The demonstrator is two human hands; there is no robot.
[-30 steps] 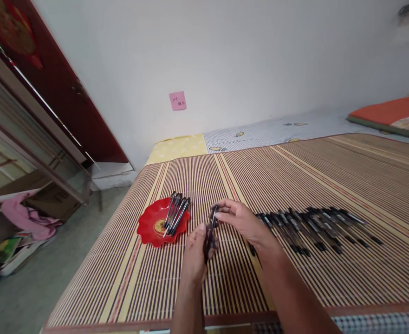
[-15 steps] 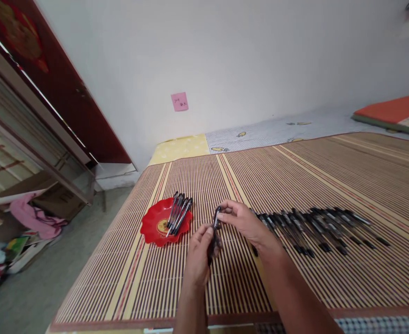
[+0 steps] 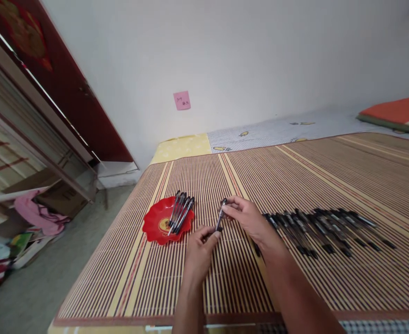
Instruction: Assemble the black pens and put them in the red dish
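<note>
Both my hands hold one black pen (image 3: 220,218) above a striped bamboo mat (image 3: 295,185). My right hand (image 3: 245,217) pinches the pen's upper end. My left hand (image 3: 200,253) grips its lower end with thumb and fingers. To the left lies a red scalloped plate (image 3: 154,223) with several black pens (image 3: 179,214) lying across it. A long row of several more black pens (image 3: 324,227) lies on the mat to the right of my right wrist.
The mat covers a bed beside a white wall with a pink sticky note (image 3: 182,100). An orange cushion (image 3: 395,111) sits at the far right. Left of the bed, a red door (image 3: 51,79), cardboard boxes and pink cloth (image 3: 37,215) lie on the floor.
My hands have lifted and drawn apart slightly, so the pen now shows between them. The view has shifted a little to the left.
</note>
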